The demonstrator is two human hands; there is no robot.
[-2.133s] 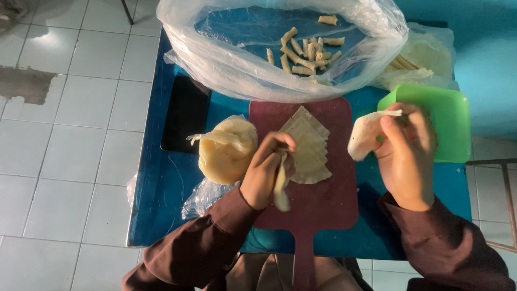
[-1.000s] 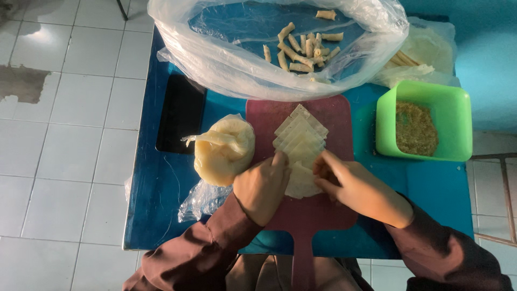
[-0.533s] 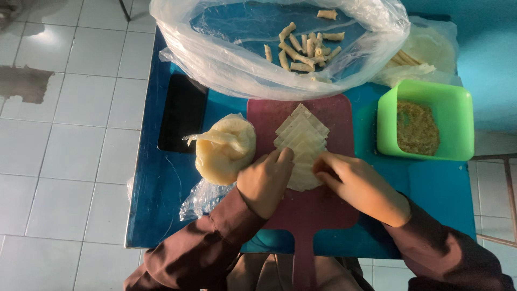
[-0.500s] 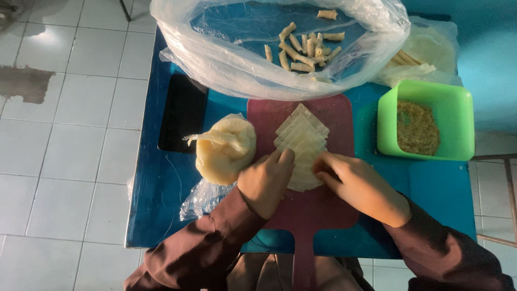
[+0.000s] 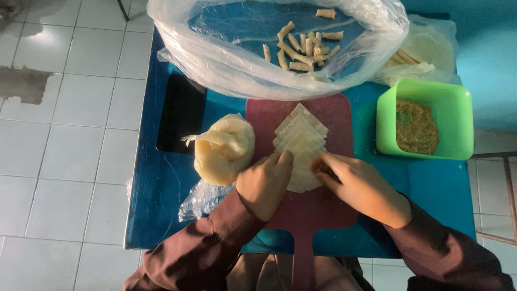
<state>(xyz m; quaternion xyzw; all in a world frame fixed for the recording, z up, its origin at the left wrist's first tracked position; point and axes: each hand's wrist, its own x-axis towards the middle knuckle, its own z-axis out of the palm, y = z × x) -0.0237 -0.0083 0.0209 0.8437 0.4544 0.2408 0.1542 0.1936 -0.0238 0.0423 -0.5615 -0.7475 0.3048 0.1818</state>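
Several thin pale wrapper sheets (image 5: pixel 299 134) lie fanned out in a row on a dark pink cutting board (image 5: pixel 334 205). My left hand (image 5: pixel 265 184) rests on the near left part of the nearest sheet, fingers pressed down on it. My right hand (image 5: pixel 360 187) touches the same sheet from the right, fingertips pinched at its edge. A stack of round pale wrappers in a loose plastic bag (image 5: pixel 222 150) sits just left of the board. Brown crumbly filling fills a green square tub (image 5: pixel 458 116) on the right.
A big clear plastic bag (image 5: pixel 215 59) at the back of the blue table (image 5: pixel 161 188) holds several finished rolled sticks (image 5: pixel 301 48). Another bag of wrappers (image 5: pixel 425 51) lies at the back right. A black flat object (image 5: pixel 180 113) sits at the left. White floor tiles surround the table.
My right hand, earlier raised over the green tub with a wrapper, has come down onto the sheets on the board. My left hand moved a little onto the nearest sheet.
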